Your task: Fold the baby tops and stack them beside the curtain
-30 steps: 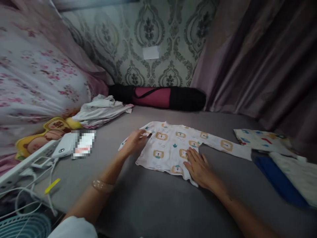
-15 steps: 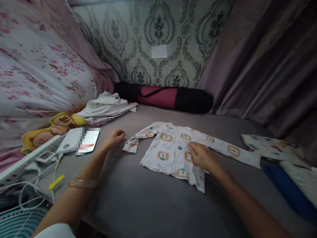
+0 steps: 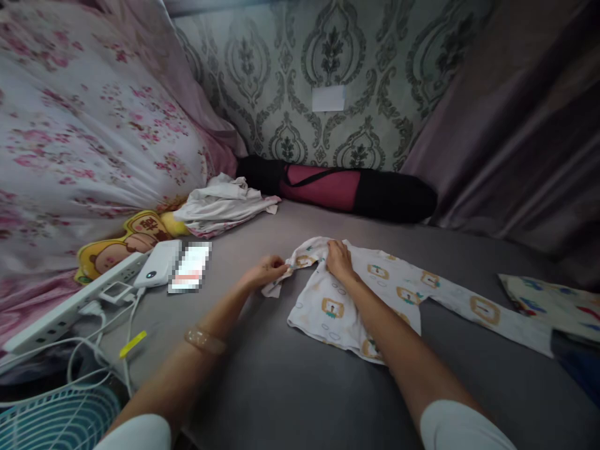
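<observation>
A small white long-sleeved shirt (image 3: pixel 309 306) with orange lion-like prints lies spread on the grey bed sheet (image 3: pixel 262 375). At its left sleeve, my left hand (image 3: pixel 268 271) is closed, thumb and fingers pinching the cloth near the cuff. My right hand (image 3: pixel 340 259) reaches across the shirt's body, its fingers bent down on the cloth at the left shoulder, by the collar. The right forearm covers part of the shirt's front and hem. The other sleeve stretches out to the right, over the sheet.
Folded patterned clothes (image 3: pixel 553 297) lie at the right. Crumpled white cloth (image 3: pixel 225 203) and a black and maroon long bag (image 3: pixel 323 187) are at the back. A phone (image 3: pixel 190 269), white device (image 3: pixel 158 262), power strip (image 3: pixel 79 303) with cables and a blue fan (image 3: pixel 60 419) stand left.
My left hand has moved right onto the sleeve and pinched it. My right hand has shifted from the shirt's middle up to its left shoulder. The view has turned slightly left.
</observation>
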### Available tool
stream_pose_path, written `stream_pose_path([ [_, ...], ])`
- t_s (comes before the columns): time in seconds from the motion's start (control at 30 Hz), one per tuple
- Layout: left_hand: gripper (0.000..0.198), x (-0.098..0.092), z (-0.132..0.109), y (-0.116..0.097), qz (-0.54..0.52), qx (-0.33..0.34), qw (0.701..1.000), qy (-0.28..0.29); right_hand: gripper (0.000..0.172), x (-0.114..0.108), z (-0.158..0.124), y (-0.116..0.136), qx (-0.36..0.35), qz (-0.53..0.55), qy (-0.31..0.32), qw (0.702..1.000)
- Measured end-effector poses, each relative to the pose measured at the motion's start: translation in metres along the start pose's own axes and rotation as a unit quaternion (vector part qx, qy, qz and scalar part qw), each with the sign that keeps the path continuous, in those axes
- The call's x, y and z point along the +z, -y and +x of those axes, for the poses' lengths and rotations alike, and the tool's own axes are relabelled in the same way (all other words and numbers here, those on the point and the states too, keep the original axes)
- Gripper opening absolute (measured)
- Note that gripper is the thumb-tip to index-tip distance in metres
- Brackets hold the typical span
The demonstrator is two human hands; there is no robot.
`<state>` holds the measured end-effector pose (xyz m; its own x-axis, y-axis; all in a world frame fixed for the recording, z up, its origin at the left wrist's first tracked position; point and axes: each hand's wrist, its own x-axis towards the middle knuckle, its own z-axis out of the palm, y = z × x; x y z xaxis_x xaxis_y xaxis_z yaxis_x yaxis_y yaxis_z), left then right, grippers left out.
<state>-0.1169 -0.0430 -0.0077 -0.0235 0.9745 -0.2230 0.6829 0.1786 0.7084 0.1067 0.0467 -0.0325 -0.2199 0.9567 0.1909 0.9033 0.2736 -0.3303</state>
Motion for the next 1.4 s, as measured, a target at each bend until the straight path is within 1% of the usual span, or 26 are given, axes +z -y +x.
stream_pose_path([
  [0.1, 0.038, 0.009, -0.003, -0.011, 0.051, 0.002, 0.999, -0.009, 0.038, 0.006, -0.001, -0.003, 0.011, 0.004, -0.023, 1.000],
  [0.17, 0.043, 0.014, -0.005, -0.018, 0.090, 0.000, 0.996, -0.025, 0.038, 0.009, -0.002, -0.004, -0.006, 0.003, -0.034, 0.999],
  [0.23, 0.043, 0.016, -0.006, -0.023, 0.109, -0.008, 0.993, -0.033, 0.039, 0.010, -0.004, -0.004, -0.025, 0.002, -0.036, 0.999],
  [0.4, 0.032, 0.011, -0.015, -0.024, 0.082, -0.023, 0.996, -0.021, 0.040, 0.011, -0.004, -0.004, -0.041, 0.008, -0.033, 0.999],
  [0.47, 0.032, 0.007, -0.023, -0.022, 0.072, -0.029, 0.997, -0.020, 0.040, 0.012, -0.003, -0.005, -0.048, 0.008, -0.040, 0.998],
  [0.53, 0.036, 0.001, -0.033, -0.019, 0.054, -0.044, 0.998, 0.007, 0.040, 0.013, -0.002, -0.005, -0.052, 0.007, -0.045, 0.998],
  [0.63, 0.045, -0.009, -0.046, -0.015, 0.012, -0.067, 0.995, 0.068, 0.039, 0.015, -0.001, -0.006, -0.053, 0.003, -0.044, 0.998],
  [0.7, 0.047, -0.014, -0.051, -0.011, -0.017, -0.067, 0.994, 0.088, 0.039, 0.016, -0.001, -0.006, -0.052, 0.002, -0.044, 0.998],
  [0.77, 0.043, -0.020, -0.050, -0.006, -0.053, -0.052, 0.993, 0.095, 0.040, 0.016, -0.001, -0.006, -0.052, 0.003, -0.045, 0.998],
  [0.83, 0.037, -0.026, -0.046, 0.000, -0.089, -0.036, 0.992, 0.082, 0.040, 0.016, -0.001, -0.006, -0.051, 0.006, -0.046, 0.998],
  [0.9, 0.035, -0.032, -0.039, 0.006, -0.127, -0.029, 0.991, 0.038, 0.040, 0.016, -0.002, -0.006, -0.051, 0.010, -0.047, 0.998],
  [0.97, 0.038, -0.040, -0.031, 0.009, -0.187, -0.031, 0.982, -0.007, 0.041, 0.015, -0.002, -0.006, -0.049, 0.012, -0.044, 0.998],
  [1.0, 0.041, -0.045, -0.026, 0.010, -0.225, -0.036, 0.973, -0.021, 0.041, 0.015, -0.003, -0.006, -0.049, 0.012, -0.043, 0.998],
  [1.07, 0.048, -0.055, -0.016, 0.010, -0.294, -0.046, 0.954, -0.031, 0.041, 0.015, -0.003, -0.007, -0.051, 0.013, -0.044, 0.998],
  [1.13, 0.051, -0.066, -0.006, 0.007, -0.330, -0.052, 0.942, -0.030, 0.041, 0.015, -0.003, -0.008, -0.054, 0.012, -0.050, 0.997],
  [1.2, 0.050, -0.078, 0.006, 0.005, -0.338, -0.050, 0.939, -0.031, 0.041, 0.016, -0.003, -0.008, -0.056, 0.009, -0.051, 0.997],
  [1.3, 0.045, -0.092, 0.024, 0.004, -0.326, -0.040, 0.943, -0.051, 0.042, 0.016, -0.003, -0.007, -0.050, 0.001, -0.046, 0.998],
  [1.4, 0.037, -0.100, 0.044, 0.010, -0.255, -0.028, 0.961, -0.106, 0.044, 0.015, -0.003, -0.006, -0.043, -0.004, -0.046, 0.998],
])
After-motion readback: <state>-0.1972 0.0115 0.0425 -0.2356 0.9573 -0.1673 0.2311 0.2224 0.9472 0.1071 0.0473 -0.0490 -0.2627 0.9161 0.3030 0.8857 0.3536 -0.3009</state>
